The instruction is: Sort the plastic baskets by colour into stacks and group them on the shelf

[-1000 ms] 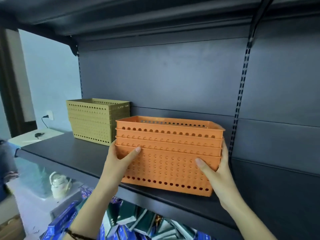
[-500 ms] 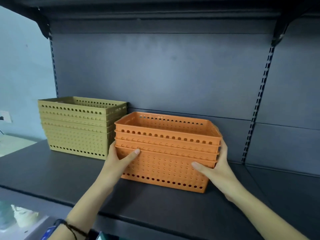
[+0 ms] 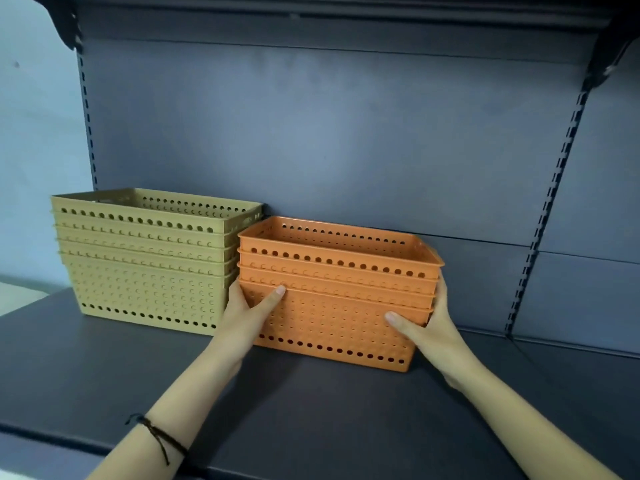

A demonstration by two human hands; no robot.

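A stack of several orange perforated baskets (image 3: pixel 332 317) stands on the dark shelf board (image 3: pixel 311 410), right beside a taller stack of several olive-yellow baskets (image 3: pixel 145 271). My left hand (image 3: pixel 247 313) grips the orange stack's left end, thumb across the front wall, fingers hidden between the two stacks. My right hand (image 3: pixel 427 327) grips the right end, thumb on the front, fingers hidden behind the basket. The two stacks sit close, almost touching at the rims.
The grey back panel (image 3: pixel 329 133) rises just behind the baskets. Slotted uprights (image 3: pixel 543 216) run down on the right and left. An upper shelf overhangs at the top. Bare shelf board stretches to the right of the orange stack (image 3: pixel 571 393).
The orange stack has gone from the shelf's front edge back toward the rear panel and closer to the olive stack. Both hands have kept their grip throughout.
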